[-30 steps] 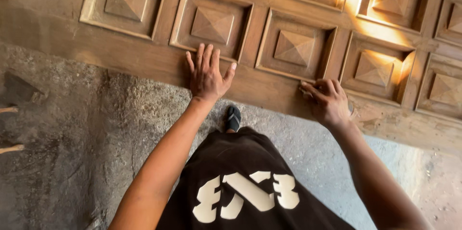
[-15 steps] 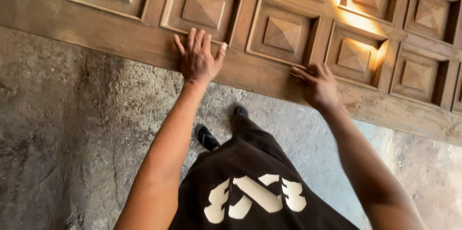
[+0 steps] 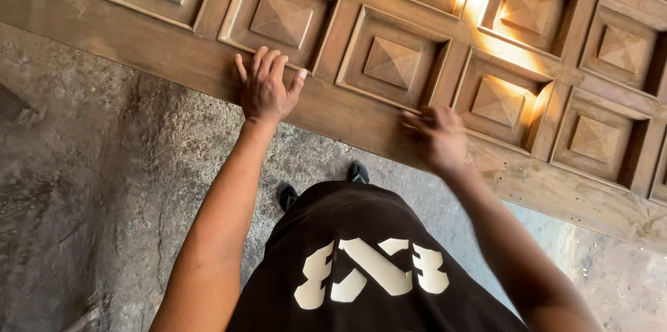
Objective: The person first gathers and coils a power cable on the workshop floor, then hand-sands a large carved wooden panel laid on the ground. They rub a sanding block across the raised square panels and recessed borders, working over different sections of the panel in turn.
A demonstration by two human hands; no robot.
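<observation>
Hands, left hand [image 3: 266,89] and right hand [image 3: 438,137], press flat on carved wooden door [image 3: 389,61]

Bare-armed person in dark brown garment [image 3: 368,262] with cream markings, black shoes [image 3: 287,196].

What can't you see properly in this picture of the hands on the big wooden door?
- Right hand, head view: motion-blurred, so whether it holds anything cannot be told.
- Carved wooden door, head view: cut off by the top and right edges of the picture.
- Feet, head view: mostly covered by the dark shirt.
- Left hand, head view: the palm is pressed flat on the door, so its underside is hidden.
</observation>
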